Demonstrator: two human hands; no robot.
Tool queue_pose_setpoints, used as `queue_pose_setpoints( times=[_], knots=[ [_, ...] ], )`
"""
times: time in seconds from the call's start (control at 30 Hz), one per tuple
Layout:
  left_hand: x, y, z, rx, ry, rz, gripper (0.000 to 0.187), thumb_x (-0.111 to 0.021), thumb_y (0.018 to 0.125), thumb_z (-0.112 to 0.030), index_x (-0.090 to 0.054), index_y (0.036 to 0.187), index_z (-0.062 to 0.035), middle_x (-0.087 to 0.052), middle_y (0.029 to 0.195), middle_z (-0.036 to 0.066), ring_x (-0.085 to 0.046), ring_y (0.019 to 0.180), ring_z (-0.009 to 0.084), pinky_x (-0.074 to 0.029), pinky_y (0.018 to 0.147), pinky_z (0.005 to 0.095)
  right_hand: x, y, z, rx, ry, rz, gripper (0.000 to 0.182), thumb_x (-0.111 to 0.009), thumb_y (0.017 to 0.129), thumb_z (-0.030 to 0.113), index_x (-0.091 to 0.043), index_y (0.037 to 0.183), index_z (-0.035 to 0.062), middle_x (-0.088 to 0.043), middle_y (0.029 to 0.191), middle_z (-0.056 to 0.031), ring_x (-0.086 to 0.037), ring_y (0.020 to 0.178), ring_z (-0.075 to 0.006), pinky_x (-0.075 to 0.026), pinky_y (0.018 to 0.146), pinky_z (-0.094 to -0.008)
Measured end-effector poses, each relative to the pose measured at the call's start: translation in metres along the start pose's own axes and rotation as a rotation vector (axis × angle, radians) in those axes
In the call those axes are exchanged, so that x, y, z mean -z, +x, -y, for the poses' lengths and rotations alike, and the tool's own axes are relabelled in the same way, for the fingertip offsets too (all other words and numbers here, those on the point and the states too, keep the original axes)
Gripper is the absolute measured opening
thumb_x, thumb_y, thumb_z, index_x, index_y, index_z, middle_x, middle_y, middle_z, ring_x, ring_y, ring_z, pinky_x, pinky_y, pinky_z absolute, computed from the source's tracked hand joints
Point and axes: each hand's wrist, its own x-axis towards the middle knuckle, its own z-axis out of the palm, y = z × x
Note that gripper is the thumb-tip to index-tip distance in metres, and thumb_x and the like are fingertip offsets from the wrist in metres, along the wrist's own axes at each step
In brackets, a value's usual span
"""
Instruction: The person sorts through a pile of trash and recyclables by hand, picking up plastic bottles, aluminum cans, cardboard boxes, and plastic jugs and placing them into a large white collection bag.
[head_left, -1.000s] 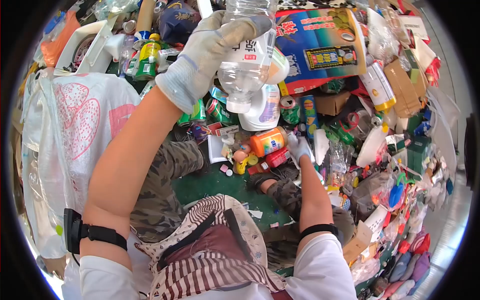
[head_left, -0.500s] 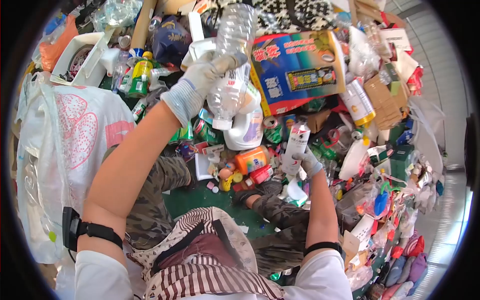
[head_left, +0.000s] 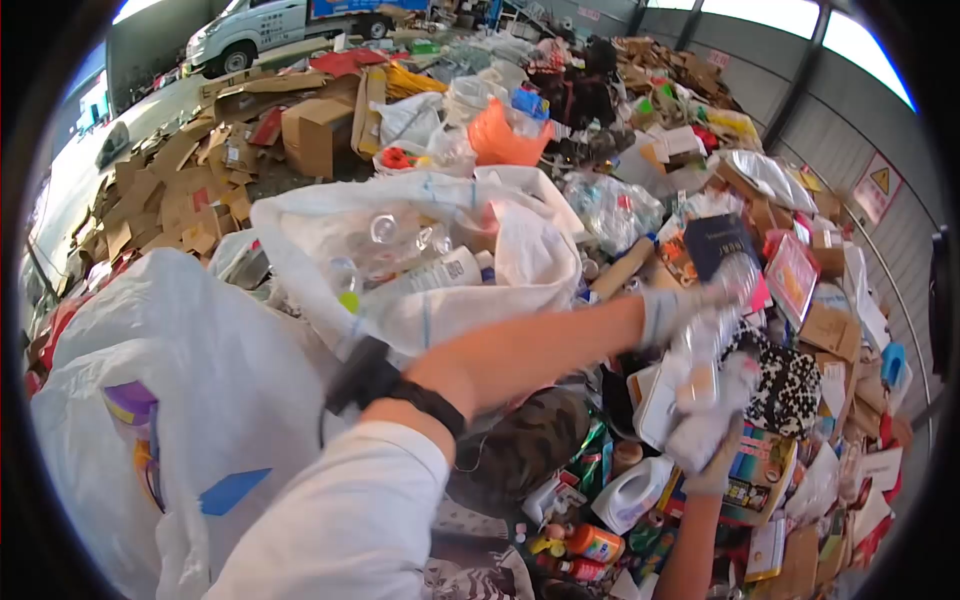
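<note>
My left hand [head_left: 685, 312], in a whitish work glove, is stretched out to the right and closed around clear plastic bottles. One clear bottle [head_left: 738, 275] sticks out above the fingers, and another clear bottle [head_left: 697, 355] hangs below them; both are smeared by motion. Just below, my gloved right hand [head_left: 716, 468] grips a white container [head_left: 705, 430], too blurred to make out in detail. Beneath the hands, a white jug [head_left: 634, 493] and an orange bottle [head_left: 595, 543] lie in the heap.
A large open white sack [head_left: 430, 305] with bottles inside stands left of my hands. A full white bag [head_left: 190, 400] is nearer on the left. Flattened cardboard [head_left: 190, 195] and a parked van [head_left: 260, 30] are farther back. Mixed waste piles up at right along the wall.
My view has swung left and up, bringing the open sack and van into sight. The left hand still grips the clear bottles. My right hand has come up closer beneath the left.
</note>
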Motion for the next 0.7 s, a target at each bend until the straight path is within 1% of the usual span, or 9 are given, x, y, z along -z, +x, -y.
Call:
queue_pose_setpoints(
  times=[0.1,0.17,0.23,0.3,0.4,0.47,0.53,0.57,0.7],
  knots=[
    [0.106,-0.034,-0.114,0.604,-0.528,-0.088,0.051,-0.047,0.091,-0.031,-0.034,0.135,-0.0109,-0.048,0.122,0.006,-0.047,0.109,0.0146,-0.047,0.085,0.0303,-0.062,0.071,-0.014,-0.212,0.177,0.139,0.047,-0.055,0.083,0.046,-0.054,0.112,0.0095,-0.063,0.097,-0.0059,-0.063,0.082,-0.0196,-0.053,0.073,-0.0360],
    [0.163,-0.070,-0.145,0.641,-0.520,-0.190,0.043,-0.046,0.091,-0.037,-0.049,0.123,-0.0086,-0.057,0.112,0.004,-0.057,0.097,0.0109,-0.049,0.082,0.0280,-0.145,0.083,-0.023,-0.246,0.191,0.368,0.045,-0.057,0.083,0.043,-0.054,0.112,0.0090,-0.062,0.098,-0.0051,-0.063,0.080,-0.0197,-0.053,0.074,-0.0359],
    [0.235,-0.106,-0.121,0.613,-0.590,-0.058,0.040,-0.048,0.090,-0.039,-0.061,0.102,-0.0035,-0.065,0.084,0.005,-0.062,0.069,0.0105,-0.052,0.062,0.0241,-0.203,0.105,-0.054,-0.212,0.156,0.367,0.043,-0.058,0.083,0.041,-0.053,0.112,0.0088,-0.061,0.098,-0.0066,-0.063,0.078,-0.0202,-0.054,0.069,-0.0336],
    [0.273,-0.161,-0.116,0.778,-0.202,-0.373,0.032,-0.047,0.090,-0.039,-0.061,0.085,-0.0104,-0.062,0.072,0.001,-0.058,0.058,0.0105,-0.049,0.052,0.0250,-0.249,0.134,-0.095,-0.388,0.164,0.550,0.052,-0.058,0.078,0.051,-0.052,0.110,0.0101,-0.059,0.095,-0.0053,-0.061,0.077,-0.0169,-0.053,0.063,-0.0303],
    [0.276,-0.220,-0.112,0.988,-0.355,-0.577,0.032,-0.053,0.085,-0.046,-0.057,0.076,-0.0156,-0.057,0.065,-0.002,-0.052,0.052,0.0089,-0.042,0.048,0.0268,-0.280,0.169,-0.185,-0.037,-0.160,0.341,0.061,-0.063,0.076,0.043,-0.043,0.122,0.0067,-0.057,0.101,-0.0072,-0.060,0.084,-0.0186,-0.052,0.065,-0.0303],
    [0.289,-0.244,-0.076,1.075,-0.323,-0.630,0.031,-0.054,0.083,-0.047,-0.056,0.074,-0.0173,-0.056,0.063,-0.003,-0.050,0.051,0.0085,-0.040,0.047,0.0269,-0.276,0.155,-0.214,0.216,-0.704,0.144,0.084,-0.069,0.071,0.037,-0.026,0.135,0.0037,-0.052,0.116,-0.0148,-0.057,0.099,-0.0249,-0.049,0.079,-0.0332],
    [0.287,-0.257,-0.052,1.464,0.255,-0.411,0.034,-0.056,0.078,-0.054,-0.058,0.077,-0.0201,-0.055,0.063,-0.005,-0.047,0.050,0.0074,-0.036,0.047,0.0273,-0.245,0.163,-0.219,0.155,-0.955,0.168,0.094,-0.070,0.068,0.038,-0.017,0.138,0.0037,-0.046,0.123,-0.0182,-0.052,0.108,-0.0275,-0.045,0.086,-0.0351],
    [0.286,-0.262,-0.032,1.462,0.236,-0.420,0.034,-0.056,0.078,-0.054,-0.058,0.077,-0.0201,-0.055,0.063,-0.005,-0.047,0.050,0.0074,-0.036,0.047,0.0273,-0.231,0.165,-0.217,0.090,-1.188,0.196,0.104,-0.072,0.066,0.038,-0.008,0.141,0.0038,-0.040,0.131,-0.0215,-0.047,0.116,-0.0302,-0.041,0.094,-0.0371],
    [0.289,-0.268,0.025,1.069,0.376,-0.261,0.051,-0.057,0.072,-0.059,-0.063,0.092,-0.0124,-0.063,0.083,0.006,-0.059,0.071,0.0198,-0.046,0.065,0.0354,-0.203,0.157,-0.211,-0.168,-1.136,0.318,0.105,-0.071,0.067,0.042,-0.007,0.141,0.0039,-0.032,0.136,-0.0243,-0.037,0.126,-0.0326,-0.032,0.102,-0.0375]
  ],
)
